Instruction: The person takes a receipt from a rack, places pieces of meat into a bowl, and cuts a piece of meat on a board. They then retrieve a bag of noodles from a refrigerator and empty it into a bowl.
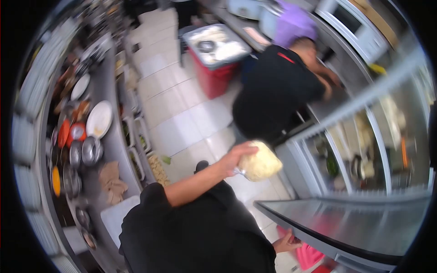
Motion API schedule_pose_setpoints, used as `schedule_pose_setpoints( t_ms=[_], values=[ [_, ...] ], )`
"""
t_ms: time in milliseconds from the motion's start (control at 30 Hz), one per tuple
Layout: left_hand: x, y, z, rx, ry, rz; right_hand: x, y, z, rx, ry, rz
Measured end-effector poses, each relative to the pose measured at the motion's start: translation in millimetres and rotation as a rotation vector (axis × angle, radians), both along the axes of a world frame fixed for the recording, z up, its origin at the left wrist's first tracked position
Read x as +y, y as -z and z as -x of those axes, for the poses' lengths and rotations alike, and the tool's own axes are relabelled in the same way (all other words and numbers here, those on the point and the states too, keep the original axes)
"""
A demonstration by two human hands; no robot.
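My left hand is closed around the gathered end of a clear bag of pale yellow food, held up over the floor at mid-view. What exactly is inside cannot be made out. Lower right, my right hand grips the edge of a glass refrigerator door, which stands open. Beyond it is the refrigerator, whose wire shelves hold several containers, with green and orange food among them.
A co-worker in black bends over the counter ahead. Behind stands a red bin topped by a grey tray of white food. Along my left runs a steel counter with plates, metal bowls and a brown cloth.
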State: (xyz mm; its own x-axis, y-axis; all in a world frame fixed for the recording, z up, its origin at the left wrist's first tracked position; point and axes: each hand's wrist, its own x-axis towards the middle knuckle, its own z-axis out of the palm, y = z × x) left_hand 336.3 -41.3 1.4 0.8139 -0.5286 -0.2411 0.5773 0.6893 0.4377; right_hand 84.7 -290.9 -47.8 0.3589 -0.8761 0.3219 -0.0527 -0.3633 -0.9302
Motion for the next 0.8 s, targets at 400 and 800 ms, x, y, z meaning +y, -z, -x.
schedule_pose_setpoints(
  t_ms=[400,800],
  values=[
    [227.0,-12.3,-29.4,-0.51,-0.366,-0.463,253.9,-70.2,-272.4,0.502,-1.32,-1.015],
    [386.5,-37.4,17.9,-0.392,-0.92,-1.385,497.6,-49.4,-381.8,0.967,-2.208,-0.737]
  ],
)
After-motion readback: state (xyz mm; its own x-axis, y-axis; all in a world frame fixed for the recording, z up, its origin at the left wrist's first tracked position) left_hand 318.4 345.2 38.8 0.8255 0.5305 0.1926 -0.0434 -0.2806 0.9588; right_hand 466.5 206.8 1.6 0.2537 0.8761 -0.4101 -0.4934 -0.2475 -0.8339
